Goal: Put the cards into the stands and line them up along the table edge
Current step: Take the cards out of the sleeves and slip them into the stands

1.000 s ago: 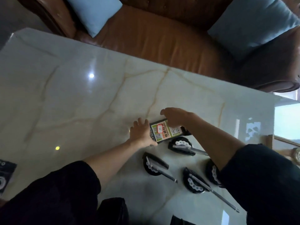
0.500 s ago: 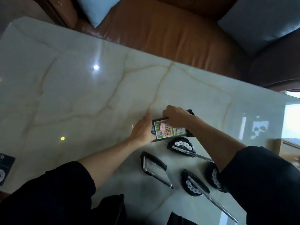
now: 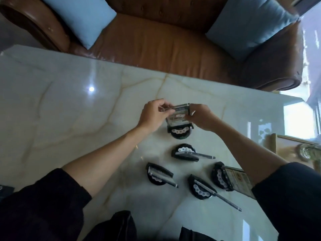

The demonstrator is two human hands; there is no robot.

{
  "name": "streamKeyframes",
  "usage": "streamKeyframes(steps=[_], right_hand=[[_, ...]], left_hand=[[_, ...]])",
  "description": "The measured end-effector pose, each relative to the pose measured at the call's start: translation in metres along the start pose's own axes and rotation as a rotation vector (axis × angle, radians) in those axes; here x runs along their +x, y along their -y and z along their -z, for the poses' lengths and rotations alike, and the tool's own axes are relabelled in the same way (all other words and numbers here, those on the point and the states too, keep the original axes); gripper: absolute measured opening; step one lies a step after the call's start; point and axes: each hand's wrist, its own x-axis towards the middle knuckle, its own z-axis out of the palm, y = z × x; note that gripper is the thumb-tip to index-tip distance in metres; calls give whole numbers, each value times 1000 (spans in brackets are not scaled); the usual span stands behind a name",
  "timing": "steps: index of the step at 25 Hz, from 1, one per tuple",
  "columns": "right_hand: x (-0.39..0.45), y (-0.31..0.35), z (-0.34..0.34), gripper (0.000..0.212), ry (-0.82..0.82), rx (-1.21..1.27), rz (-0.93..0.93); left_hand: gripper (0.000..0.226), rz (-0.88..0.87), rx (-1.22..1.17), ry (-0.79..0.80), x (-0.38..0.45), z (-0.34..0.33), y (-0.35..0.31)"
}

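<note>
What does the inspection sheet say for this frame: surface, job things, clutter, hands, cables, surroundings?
Surface: glossy marble table, light glare on it.
Job's things: one card held over the far stand; four more stands nearer, scattered, not in a line.
Clutter: dark item at the left edge, unclear what.
Hands: left hand pinches the card's top edge; right hand grips its right side.
Cables: nothing seen.
Surroundings: brown leather sofa with two blue cushions beyond the table.
</note>
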Motion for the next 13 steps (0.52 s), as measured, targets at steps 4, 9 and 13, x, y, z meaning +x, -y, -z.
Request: streamKeyframes(steps=[4,9,13], right_hand=[[-23,-13,-12,5,-67,24,-35],[-43,-15,-8,20,-23,-8,-30],[-82,-24,19,22,-142,107,-62]], left_hand=[[11,-101,155,88,-15,-11,-11],[16,-69,164,120,-22,-11,-15],[16,-62,297,270,-10,-4,-32]])
